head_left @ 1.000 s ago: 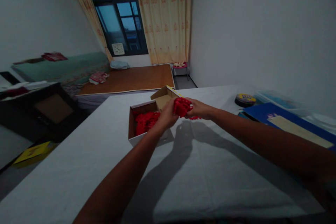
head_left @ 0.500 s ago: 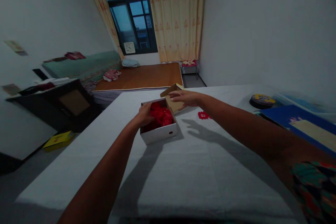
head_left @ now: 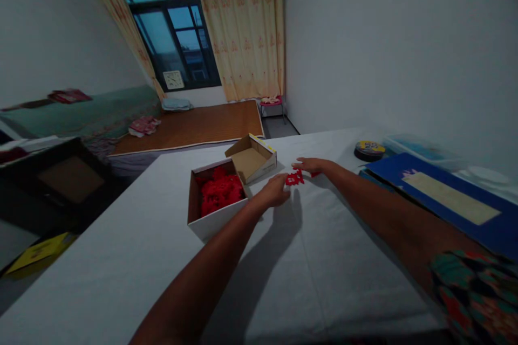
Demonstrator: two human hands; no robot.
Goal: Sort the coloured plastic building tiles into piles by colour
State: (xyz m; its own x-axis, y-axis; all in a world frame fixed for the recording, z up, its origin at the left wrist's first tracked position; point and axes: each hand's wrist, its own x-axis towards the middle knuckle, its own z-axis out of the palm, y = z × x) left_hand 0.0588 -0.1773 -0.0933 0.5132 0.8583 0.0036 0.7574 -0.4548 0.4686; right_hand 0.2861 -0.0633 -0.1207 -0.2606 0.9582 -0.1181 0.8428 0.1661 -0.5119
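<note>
A flat red piece with notched edges and small cut-outs (head_left: 295,178) is at the middle of the white-covered table (head_left: 259,264). My left hand (head_left: 275,190) has its closed fingers at the left edge of that piece and seems to pinch it. My right hand (head_left: 309,165) reaches over its far right side, fingers stretched out. Part of another red piece (head_left: 315,174) shows beneath the right hand. To the left stands an open white box (head_left: 218,219) holding a heap of red pieces (head_left: 220,190).
Behind the box lies its open cardboard lid (head_left: 249,161), brown inside. On the right are a round dark tin (head_left: 369,150), a blue folder (head_left: 437,194) and a clear plastic container (head_left: 421,150). A bed (head_left: 202,123) stands beyond the table.
Both hands have left the box. My left hand has moved right to the red piece, and my right hand has lowered beside it. The view has turned right.
</note>
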